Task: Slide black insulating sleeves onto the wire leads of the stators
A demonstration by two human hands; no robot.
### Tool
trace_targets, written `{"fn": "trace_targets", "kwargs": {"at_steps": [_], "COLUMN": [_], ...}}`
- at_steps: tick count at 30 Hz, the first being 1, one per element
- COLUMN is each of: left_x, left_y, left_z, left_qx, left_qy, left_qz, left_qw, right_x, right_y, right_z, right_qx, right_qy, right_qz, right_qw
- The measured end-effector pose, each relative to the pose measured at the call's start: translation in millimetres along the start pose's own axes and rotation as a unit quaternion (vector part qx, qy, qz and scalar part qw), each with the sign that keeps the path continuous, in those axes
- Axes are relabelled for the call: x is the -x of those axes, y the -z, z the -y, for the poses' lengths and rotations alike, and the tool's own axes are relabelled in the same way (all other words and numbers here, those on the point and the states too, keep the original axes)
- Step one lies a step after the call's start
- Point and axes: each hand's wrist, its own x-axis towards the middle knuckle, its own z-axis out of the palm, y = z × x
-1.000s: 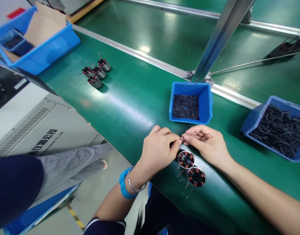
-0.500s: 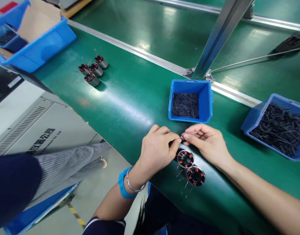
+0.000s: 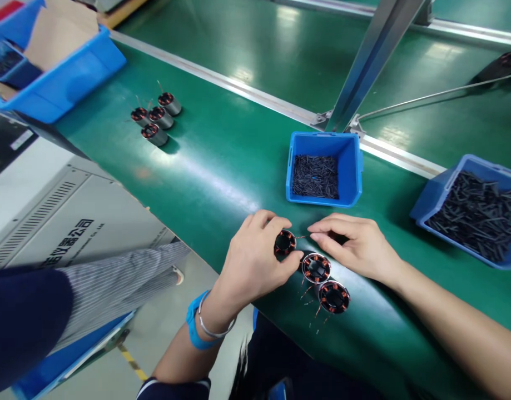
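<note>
My left hand (image 3: 255, 255) wraps its thumb and fingers around a motor stator (image 3: 285, 243), whose ring of copper coils faces up and is partly covered by the fingers. From its right side a thin copper wire (image 3: 301, 237) runs to my right hand (image 3: 357, 241), where thumb and forefinger pinch the end. Just below stand two more stators, one (image 3: 316, 269) close to the left thumb and another (image 3: 334, 297) touching it on the lower right. Several thin wire leads stick out from these two towards the table's near edge.
Beyond my hands stands a blue bin (image 3: 324, 195) of small black tube pieces; another bin (image 3: 447, 233) with larger black pieces is at right. Several stators (image 3: 156, 134) stand far left, near a big blue crate (image 3: 84, 66). A metal post (image 3: 363, 66) rises behind. Someone's striped trouser leg (image 3: 113, 289) is at left.
My left hand has left the pinch at the wire tip, moved slightly left and opened out around the stator, which now shows. My right hand still pinches at about the same place.
</note>
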Motion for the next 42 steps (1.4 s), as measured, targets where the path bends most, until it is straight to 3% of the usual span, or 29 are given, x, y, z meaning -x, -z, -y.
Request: {"fn": "trace_targets", "kwargs": {"at_steps": [10,23,32,42], "left_x": [5.9,7.8,8.2,9.3], "left_y": [-1.0,-0.3,-0.1,-3.2], "left_z": [4.7,4.4,5.6,7.5], "left_qx": [0.04,0.053,0.05,0.092], "left_qy": [0.001,0.006,-0.002,0.018], "left_qz": [-0.016,-0.012,-0.015,-0.002], "left_qw": [0.999,0.998,0.999,0.996], "right_x": [-16.0,-16.7,-17.0,-28.5], "right_y": [-0.3,3.3,3.2,-11.9], "right_z": [-7.6,-11.0,-9.1,-2.4], "right_qx": [0.086,0.067,0.078,0.138], "right_qy": [0.181,0.178,0.186,0.2], "right_qz": [0.047,0.081,0.063,0.057], "right_qw": [0.979,0.978,0.977,0.968]}}
